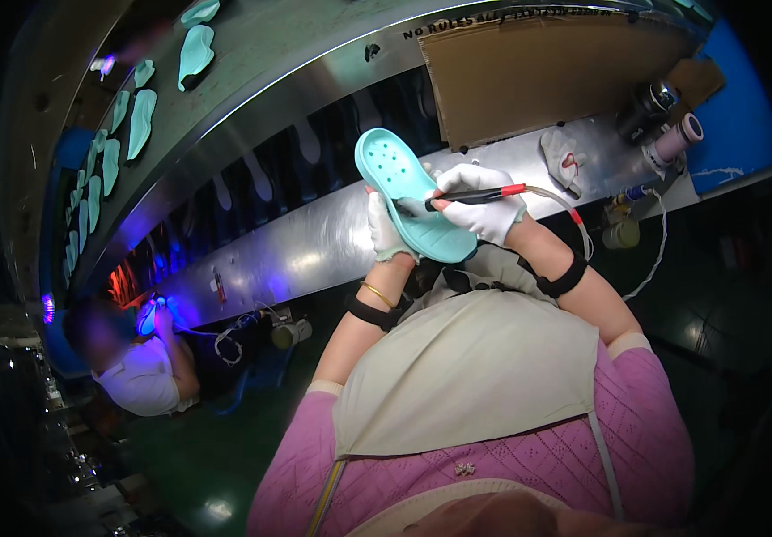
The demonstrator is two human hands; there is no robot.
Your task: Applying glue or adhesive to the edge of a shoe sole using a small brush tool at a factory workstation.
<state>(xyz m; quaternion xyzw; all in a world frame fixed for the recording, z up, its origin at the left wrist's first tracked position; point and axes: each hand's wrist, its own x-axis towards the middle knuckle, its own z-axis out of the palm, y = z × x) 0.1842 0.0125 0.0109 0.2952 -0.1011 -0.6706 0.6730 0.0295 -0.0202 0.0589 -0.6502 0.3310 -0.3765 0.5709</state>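
A teal foam sandal sole [404, 183] is held up in front of me, its perforated toe end pointing up and left. My left hand [384, 228], in a white glove, grips it from below at its near edge. My right hand [484, 210], also white-gloved, holds a black pen-like tool [466, 196] with a red collar, its tip resting on the sandal's upper face. A pale hose runs from the tool's rear off to the right.
A long metal conveyor rail [314, 242] curves across the view, with several teal soles [140, 121] riding on the upper belt. A cardboard sheet [538, 72], a spare glove [565, 161] and containers [663, 125] sit on the right. Another person [140, 358] works at lower left.
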